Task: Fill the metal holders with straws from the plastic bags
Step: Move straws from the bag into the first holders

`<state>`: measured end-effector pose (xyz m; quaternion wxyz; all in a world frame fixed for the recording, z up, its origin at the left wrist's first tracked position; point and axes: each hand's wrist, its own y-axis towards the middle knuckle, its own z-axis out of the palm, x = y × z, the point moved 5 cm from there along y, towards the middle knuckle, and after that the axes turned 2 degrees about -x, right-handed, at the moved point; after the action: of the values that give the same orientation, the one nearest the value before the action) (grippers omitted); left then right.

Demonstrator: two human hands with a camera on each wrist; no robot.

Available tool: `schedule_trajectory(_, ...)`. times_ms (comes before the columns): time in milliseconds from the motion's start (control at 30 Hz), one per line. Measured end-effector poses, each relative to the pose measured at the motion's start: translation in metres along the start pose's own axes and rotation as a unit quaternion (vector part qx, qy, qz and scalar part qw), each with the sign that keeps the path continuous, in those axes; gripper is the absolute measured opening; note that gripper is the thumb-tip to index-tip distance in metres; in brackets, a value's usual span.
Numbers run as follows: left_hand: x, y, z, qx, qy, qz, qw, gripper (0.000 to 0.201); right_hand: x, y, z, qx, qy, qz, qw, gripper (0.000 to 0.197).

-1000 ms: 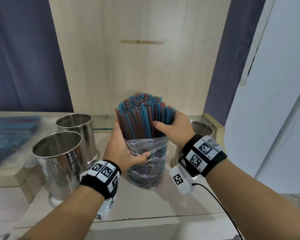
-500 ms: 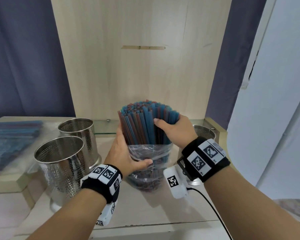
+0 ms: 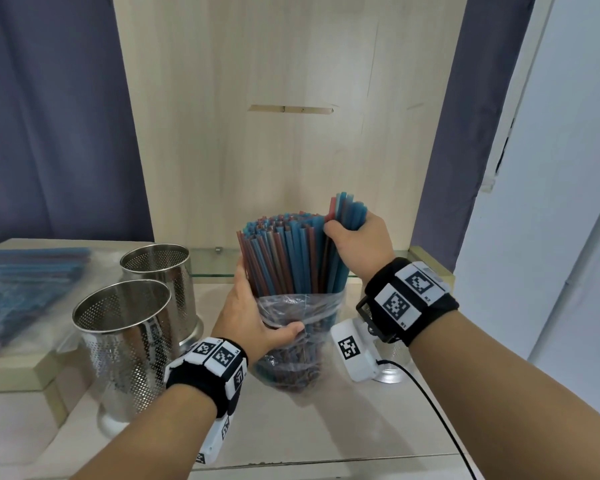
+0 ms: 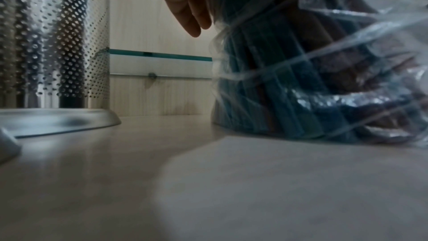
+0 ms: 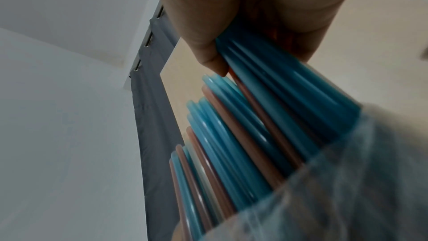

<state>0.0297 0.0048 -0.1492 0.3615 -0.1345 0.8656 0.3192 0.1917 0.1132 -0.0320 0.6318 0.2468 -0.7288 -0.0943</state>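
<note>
A clear plastic bag (image 3: 293, 344) stands upright on the wooden counter, packed with blue and red straws (image 3: 284, 258) that stick out of its top. My left hand (image 3: 253, 317) grips the bag around its middle, thumb across the front. My right hand (image 3: 355, 242) grips a small bunch of straws (image 3: 347, 211) at the bundle's right side, raised above the others. In the right wrist view the fingers (image 5: 208, 56) wrap that bunch (image 5: 277, 83). Two perforated metal holders (image 3: 127, 344) (image 3: 160, 282) stand empty to the left. A third holder (image 3: 390, 365) sits mostly hidden behind my right wrist.
More bagged straws (image 3: 25, 292) lie on a raised ledge at far left. A wooden back panel (image 3: 291, 98) rises behind the counter, with a glass strip (image 3: 215, 265) along its base. A black cable (image 3: 430, 403) trails from my right wrist camera. A white wall stands to the right.
My right hand has separated a small bunch of straws and lifted it above the rest of the bundle. The left hand still holds the bag in place.
</note>
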Motion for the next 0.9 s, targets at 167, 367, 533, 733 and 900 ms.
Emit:
schedule_trajectory(167, 0.001, 0.001, 0.000, -0.009, -0.013, -0.005, 1.000, 0.142, 0.017, 0.014, -0.003, -0.012, 0.027, -0.019, 0.999, 0.017)
schedule_trajectory(367, 0.009, 0.003, 0.001, -0.014, -0.013, -0.030, 0.999, 0.137, 0.041, 0.032, -0.013, -0.016, 0.129, -0.024, 0.991, 0.007)
schedule_trajectory(533, 0.009, 0.003, 0.001, -0.013, -0.023, -0.029, 0.999, 0.132, 0.058, 0.047, -0.028, -0.017, 0.154, -0.049, 0.987, 0.012)
schedule_trajectory(733, 0.006, 0.002, -0.001, -0.015, -0.027, -0.022, 0.999, 0.127, 0.078, 0.064, -0.065, -0.050, 0.234, -0.058, 0.969, 0.010)
schedule_trajectory(900, 0.006, 0.003, 0.000, -0.011, -0.020, -0.027, 0.999, 0.127, 0.085, 0.064, -0.102, -0.070, 0.239, -0.077, 0.965, 0.008)
